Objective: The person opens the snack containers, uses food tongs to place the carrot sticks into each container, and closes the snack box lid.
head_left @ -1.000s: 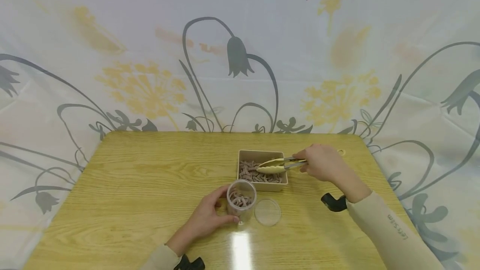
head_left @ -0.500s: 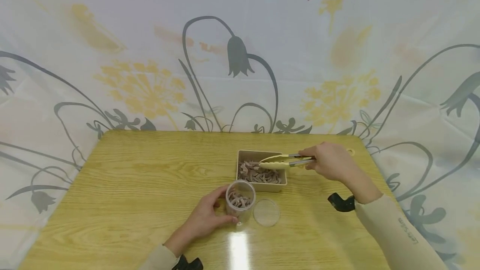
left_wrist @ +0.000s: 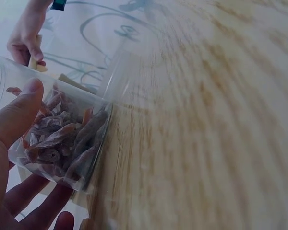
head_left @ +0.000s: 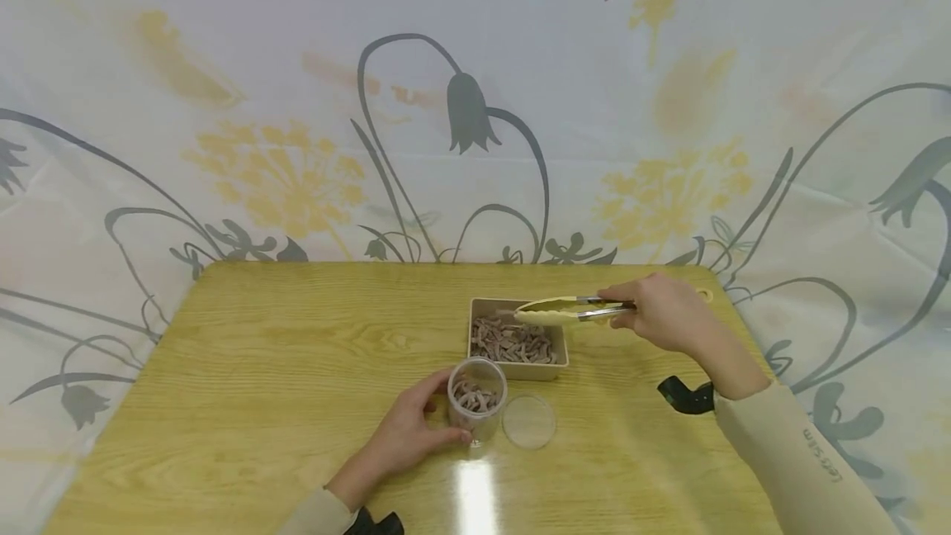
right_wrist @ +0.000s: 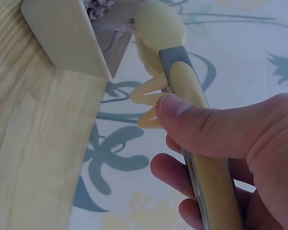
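Observation:
My left hand (head_left: 404,434) grips a clear plastic jar (head_left: 481,428) that stands upright on the table. Brownish-grey dried strips (left_wrist: 62,139) fill its lower part, seen through the wall in the left wrist view. With my right hand (head_left: 661,312) I hold a pair of tongs (right_wrist: 182,86) with cream-yellow heads and metal arms. Their heads hang over a beige rectangular box (head_left: 520,371) holding more such strips (head_left: 513,343). One strip (right_wrist: 113,28) appears at the tongs' tip in the right wrist view.
A clear round lid (head_left: 529,422) lies flat on the wooden table (head_left: 297,370), just right of the jar. Behind the table's far edge hangs a flower-printed cloth (head_left: 297,106). Black wrist mounts (head_left: 687,396) sit on both sleeves.
The tongs have risen from among the strips and moved slightly right, their heads now above the box. My left hand and the jar stay in place.

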### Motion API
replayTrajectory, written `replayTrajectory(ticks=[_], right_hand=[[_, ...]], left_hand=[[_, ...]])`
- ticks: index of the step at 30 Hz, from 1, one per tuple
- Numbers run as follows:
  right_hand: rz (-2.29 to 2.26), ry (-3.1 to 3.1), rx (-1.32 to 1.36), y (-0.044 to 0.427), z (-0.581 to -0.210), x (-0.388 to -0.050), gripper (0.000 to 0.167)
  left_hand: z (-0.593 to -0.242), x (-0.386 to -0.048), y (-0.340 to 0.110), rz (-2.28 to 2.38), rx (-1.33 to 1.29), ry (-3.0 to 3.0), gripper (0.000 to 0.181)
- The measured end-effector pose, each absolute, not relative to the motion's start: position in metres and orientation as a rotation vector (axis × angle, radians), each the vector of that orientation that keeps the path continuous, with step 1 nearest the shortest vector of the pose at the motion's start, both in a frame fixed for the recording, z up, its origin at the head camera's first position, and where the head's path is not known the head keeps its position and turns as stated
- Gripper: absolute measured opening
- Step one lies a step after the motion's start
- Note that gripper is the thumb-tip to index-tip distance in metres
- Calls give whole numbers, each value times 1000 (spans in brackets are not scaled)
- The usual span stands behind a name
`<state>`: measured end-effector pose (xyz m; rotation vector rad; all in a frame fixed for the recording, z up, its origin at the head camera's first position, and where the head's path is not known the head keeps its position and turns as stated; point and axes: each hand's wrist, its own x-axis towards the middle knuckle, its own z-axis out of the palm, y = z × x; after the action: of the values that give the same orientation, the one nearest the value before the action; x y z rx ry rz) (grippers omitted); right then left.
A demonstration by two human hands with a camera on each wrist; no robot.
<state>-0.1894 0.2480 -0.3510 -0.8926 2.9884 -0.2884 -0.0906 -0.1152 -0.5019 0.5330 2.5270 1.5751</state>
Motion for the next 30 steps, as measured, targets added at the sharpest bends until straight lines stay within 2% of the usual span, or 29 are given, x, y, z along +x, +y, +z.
replayTrajectory(ticks=[16,30], right_hand=[[-571,2941,-855,253,-338,-186,42],[-481,2978,-1341,252,-317,-169,41]], left_hand=[[-503,-90,-115,1574,551,2538,85],[-504,-90,-115,1575,546,2547,85]])
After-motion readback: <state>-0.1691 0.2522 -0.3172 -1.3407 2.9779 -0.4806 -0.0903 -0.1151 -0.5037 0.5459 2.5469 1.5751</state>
